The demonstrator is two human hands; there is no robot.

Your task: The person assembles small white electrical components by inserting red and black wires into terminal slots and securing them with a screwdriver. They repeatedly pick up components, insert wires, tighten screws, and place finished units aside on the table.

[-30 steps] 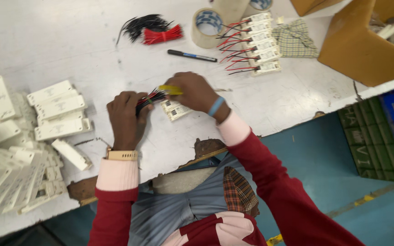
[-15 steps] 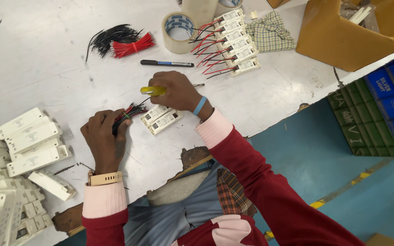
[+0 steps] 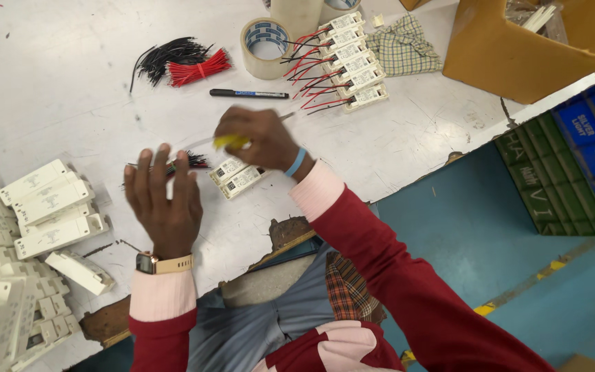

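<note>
My right hand [image 3: 259, 140] is closed around a yellow-handled tool [image 3: 231, 142] whose thin shaft pokes out toward the right. Just below it, two small white modules [image 3: 238, 178] lie side by side on the white table [image 3: 56, 89]. My left hand [image 3: 163, 204] hovers to the left with its fingers spread and nothing in it. A short bunch of red and black wires [image 3: 186, 162] lies just beyond its fingertips, between the two hands.
At the back lie a tape roll [image 3: 264, 41], a black pen [image 3: 249, 93], black wires [image 3: 165, 57], red wires [image 3: 197, 69], a row of wired modules [image 3: 348, 60] and a checked cloth [image 3: 405, 45]. A cardboard box [image 3: 525, 58] stands right; white housings [image 3: 39, 207] pile left; crates [image 3: 573, 158] sit below the edge.
My left hand has let go of the wire bunch and spread its fingers. My right hand still grips the yellow tool and has lifted off the modules. The view has shifted.
</note>
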